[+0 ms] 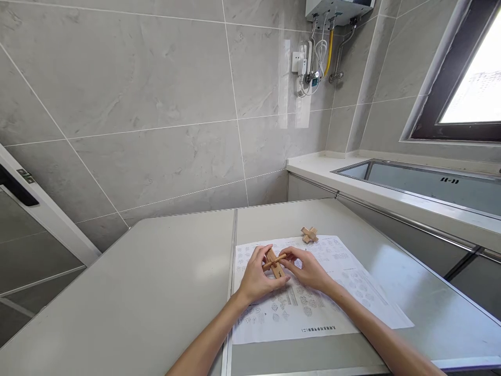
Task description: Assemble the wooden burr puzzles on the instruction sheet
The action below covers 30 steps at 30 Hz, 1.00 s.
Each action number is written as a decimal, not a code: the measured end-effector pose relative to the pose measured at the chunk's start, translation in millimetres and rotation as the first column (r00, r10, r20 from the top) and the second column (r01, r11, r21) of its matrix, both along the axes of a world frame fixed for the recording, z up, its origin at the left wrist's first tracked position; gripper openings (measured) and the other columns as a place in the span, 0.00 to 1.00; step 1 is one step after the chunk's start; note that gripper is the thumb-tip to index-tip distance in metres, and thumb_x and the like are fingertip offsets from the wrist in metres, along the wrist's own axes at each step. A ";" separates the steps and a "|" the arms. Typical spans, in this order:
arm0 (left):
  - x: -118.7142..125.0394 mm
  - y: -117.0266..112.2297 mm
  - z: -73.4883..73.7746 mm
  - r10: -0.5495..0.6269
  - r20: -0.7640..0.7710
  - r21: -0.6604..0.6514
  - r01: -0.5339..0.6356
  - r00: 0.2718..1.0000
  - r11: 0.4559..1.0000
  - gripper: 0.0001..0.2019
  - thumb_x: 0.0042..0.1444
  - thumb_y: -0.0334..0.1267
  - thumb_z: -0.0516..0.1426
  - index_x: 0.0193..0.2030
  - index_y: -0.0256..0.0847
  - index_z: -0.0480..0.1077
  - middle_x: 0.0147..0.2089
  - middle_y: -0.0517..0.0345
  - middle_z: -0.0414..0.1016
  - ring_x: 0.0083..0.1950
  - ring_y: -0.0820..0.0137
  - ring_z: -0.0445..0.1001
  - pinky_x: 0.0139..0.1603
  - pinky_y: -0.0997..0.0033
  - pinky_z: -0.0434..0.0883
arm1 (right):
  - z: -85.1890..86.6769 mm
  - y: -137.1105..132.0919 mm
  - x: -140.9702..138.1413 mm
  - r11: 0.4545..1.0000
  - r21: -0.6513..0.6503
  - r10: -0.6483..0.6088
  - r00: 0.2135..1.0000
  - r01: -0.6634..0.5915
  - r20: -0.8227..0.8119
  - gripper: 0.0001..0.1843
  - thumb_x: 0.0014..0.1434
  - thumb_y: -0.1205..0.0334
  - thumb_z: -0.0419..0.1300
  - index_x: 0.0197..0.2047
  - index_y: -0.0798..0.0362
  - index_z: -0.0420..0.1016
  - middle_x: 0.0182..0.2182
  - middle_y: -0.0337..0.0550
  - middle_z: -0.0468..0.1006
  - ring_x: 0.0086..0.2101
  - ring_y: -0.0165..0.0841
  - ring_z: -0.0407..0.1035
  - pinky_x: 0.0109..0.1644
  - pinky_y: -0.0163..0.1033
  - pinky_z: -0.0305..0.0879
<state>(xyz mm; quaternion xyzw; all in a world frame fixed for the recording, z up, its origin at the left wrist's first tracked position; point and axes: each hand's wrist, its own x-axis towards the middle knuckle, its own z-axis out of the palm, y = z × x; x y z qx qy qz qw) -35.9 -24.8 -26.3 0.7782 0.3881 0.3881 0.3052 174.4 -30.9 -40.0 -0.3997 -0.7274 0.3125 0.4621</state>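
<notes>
My left hand is closed around a wooden block puzzle, thumb at its near end and fingers at its far end. A thin wooden stick crosses the puzzle. My right hand pinches the right end of that stick between thumb and forefinger. Beneath both hands lies a printed sheet with rows of small drawings. Just beyond my right hand, an assembled wooden burr puzzle rests at the sheet's far edge. My palms hide part of the block.
The grey table has a seam running along the sheet's left edge. At right stands a counter with a sink. A water heater hangs on the tiled wall. A door is at left.
</notes>
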 end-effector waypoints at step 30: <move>-0.8 6.4 -7.5 -0.016 0.182 -0.252 0.063 0.983 0.966 0.40 0.46 0.47 0.76 0.65 0.44 0.69 0.64 0.42 0.76 0.64 0.48 0.75 0.67 0.49 0.70 | 1.5 -3.5 -1.7 0.990 -0.095 0.118 0.982 -0.104 0.150 0.14 0.62 0.67 0.60 0.50 0.49 0.80 0.45 0.44 0.85 0.40 0.39 0.76 0.43 0.42 0.72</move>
